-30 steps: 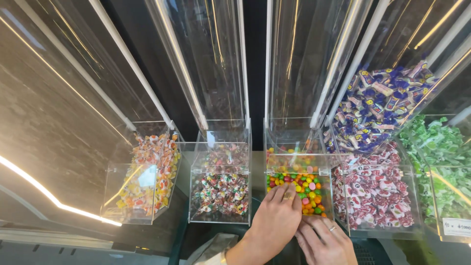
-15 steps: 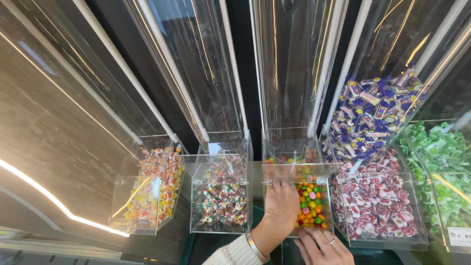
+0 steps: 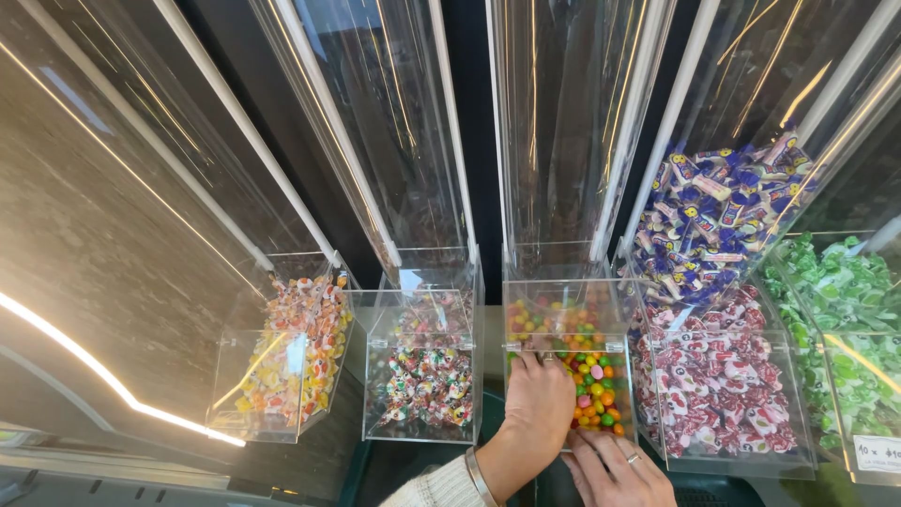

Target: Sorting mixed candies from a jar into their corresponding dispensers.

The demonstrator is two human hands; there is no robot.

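Inside the upright clear bin (image 3: 569, 310), left hand (image 3: 539, 399) cups round candies (image 3: 593, 380); right hand (image 3: 615, 469) open, empty.

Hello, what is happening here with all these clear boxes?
A person stands at a row of clear candy dispensers. The left hand, with a bracelet at the wrist, reaches into the bin of small colourful round candies. The right hand, wearing a ring, rests at the front edge of that bin. Neighbouring bins hold red and white wrapped candies, blue and purple wrapped candies and green wrapped candies.
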